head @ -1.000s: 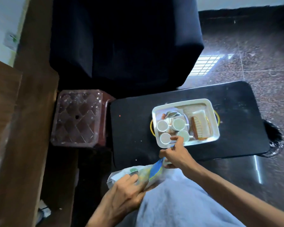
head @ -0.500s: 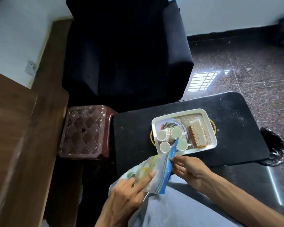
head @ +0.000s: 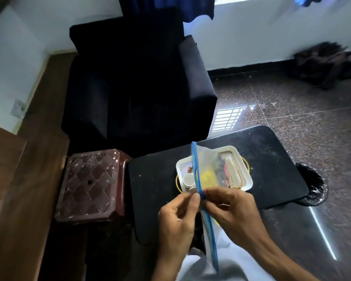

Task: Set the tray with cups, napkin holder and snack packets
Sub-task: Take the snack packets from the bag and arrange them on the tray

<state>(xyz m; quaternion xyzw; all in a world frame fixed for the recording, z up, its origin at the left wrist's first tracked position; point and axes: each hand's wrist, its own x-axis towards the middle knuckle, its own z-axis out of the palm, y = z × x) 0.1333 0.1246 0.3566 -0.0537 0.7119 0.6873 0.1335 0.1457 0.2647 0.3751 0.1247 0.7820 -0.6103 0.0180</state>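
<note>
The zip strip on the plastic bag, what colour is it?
Blue. The zip strip runs along the edge of the clear bag pinched between both hands; the head view shows it.

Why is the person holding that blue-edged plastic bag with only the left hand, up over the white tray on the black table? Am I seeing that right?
Not quite: both hands hold it. In the head view the left hand and the right hand each pinch the blue zip edge of the plastic bag. It is indeed raised over the white tray on the black table.
</note>
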